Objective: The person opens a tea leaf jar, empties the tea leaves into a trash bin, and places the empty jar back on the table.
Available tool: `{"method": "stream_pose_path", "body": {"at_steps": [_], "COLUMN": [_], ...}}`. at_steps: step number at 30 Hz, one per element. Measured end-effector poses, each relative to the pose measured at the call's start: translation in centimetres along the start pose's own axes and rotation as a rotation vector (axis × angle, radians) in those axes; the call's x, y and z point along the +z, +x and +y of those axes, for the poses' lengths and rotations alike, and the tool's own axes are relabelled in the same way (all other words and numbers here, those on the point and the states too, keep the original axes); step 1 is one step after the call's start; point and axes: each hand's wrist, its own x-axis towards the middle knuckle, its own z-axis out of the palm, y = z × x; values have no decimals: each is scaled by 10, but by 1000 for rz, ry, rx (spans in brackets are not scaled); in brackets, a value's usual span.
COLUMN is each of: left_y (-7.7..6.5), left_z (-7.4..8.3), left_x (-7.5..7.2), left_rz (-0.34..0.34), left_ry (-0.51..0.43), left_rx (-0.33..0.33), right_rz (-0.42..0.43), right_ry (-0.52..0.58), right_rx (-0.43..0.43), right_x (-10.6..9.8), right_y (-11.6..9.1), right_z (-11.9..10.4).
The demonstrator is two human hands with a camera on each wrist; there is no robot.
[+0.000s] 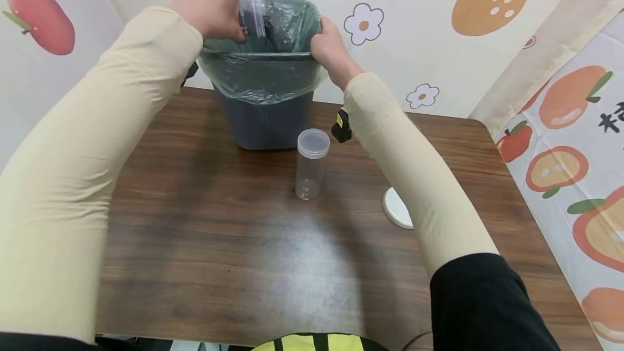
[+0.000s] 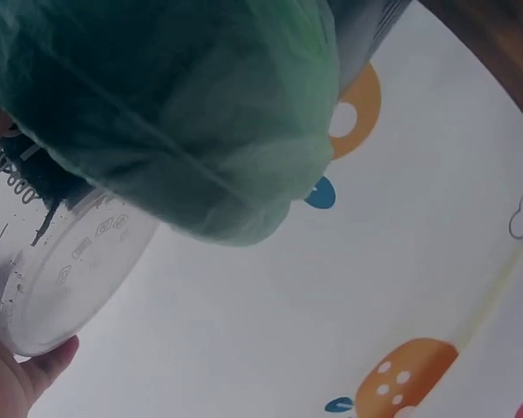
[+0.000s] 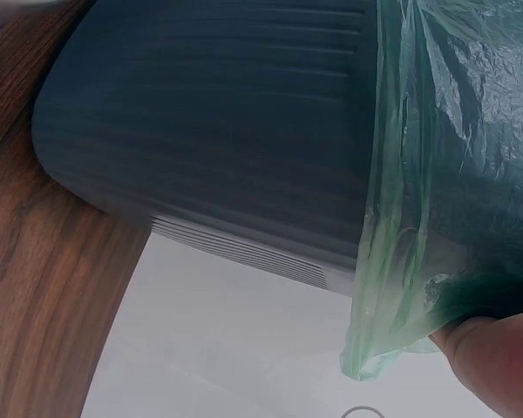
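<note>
High at the bin's left, my left hand (image 1: 209, 1) holds a clear plastic measuring cup (image 1: 252, 12), tipped over the opening with its mouth toward the bin. Dark material (image 2: 48, 174) shows inside the cup in the left wrist view, beside printed markings. The dark blue trash bin (image 1: 265, 121) stands on the table against the wall, lined with a thin green bag (image 1: 263, 77) folded over its rim. My right hand (image 1: 333, 50) grips the right rim through the bag. In the right wrist view, the right thumb (image 3: 497, 357) presses on the bag's edge.
A clear lidded jar (image 1: 312, 164) stands upright on the brown wooden table (image 1: 234, 264) just in front of the bin. A round white lid (image 1: 398, 210) lies partly hidden under my right forearm. Fruit-printed cloth (image 1: 556, 167) hangs along the right side.
</note>
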Motion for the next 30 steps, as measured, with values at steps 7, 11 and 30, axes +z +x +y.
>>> {"method": "stream_pose_path", "body": {"at_steps": [7,11,30], "left_y": [1,1,1], "left_z": [-1,0,6], "left_x": [0,-1,5], "left_rz": [30,-4,19], "left_ry": [-55,-7,86], "left_rx": [-20,-10,58], "right_rz": [3,4,3], "right_ry": [8,8,-10], "right_rx": [5,6,2], "right_x": [0,-1,0], "right_y": [0,0,0], "right_z": [0,0,0]}}
